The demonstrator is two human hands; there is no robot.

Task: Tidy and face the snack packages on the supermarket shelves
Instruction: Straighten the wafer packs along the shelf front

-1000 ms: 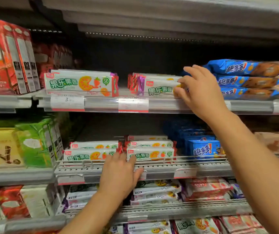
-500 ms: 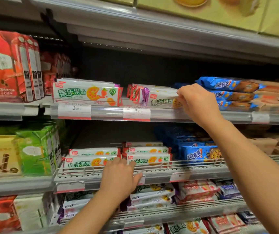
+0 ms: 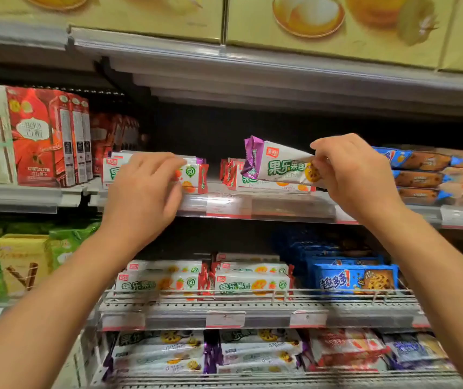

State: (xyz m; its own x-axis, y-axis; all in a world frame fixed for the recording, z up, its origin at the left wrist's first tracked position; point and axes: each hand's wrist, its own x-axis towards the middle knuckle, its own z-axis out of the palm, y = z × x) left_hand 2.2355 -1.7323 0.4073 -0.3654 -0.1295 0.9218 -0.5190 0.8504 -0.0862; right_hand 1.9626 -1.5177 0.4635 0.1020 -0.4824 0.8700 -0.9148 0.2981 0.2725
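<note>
My right hand [image 3: 356, 175] grips the right end of a white biscuit pack with a purple end [image 3: 275, 164] and holds it tilted above a stack of white and red packs [image 3: 264, 184] on the upper shelf. My left hand [image 3: 143, 189] rests on the left stack of white and red packs [image 3: 191, 175] on the same shelf, fingers curled over its front. More of these white packs [image 3: 241, 284] lie on the wire shelf below.
Red tall boxes [image 3: 48, 136] stand at the left of the upper shelf and blue cookie packs [image 3: 418, 175] are stacked at its right. Blue boxes [image 3: 353, 279] sit on the wire shelf, green and yellow boxes [image 3: 20, 262] at left. Yellow cartons [image 3: 308, 18] line the top.
My left hand rose from the wire shelf to the left stack on the upper shelf. My right hand lifted the purple-ended pack off its stack. The camera tilted upward.
</note>
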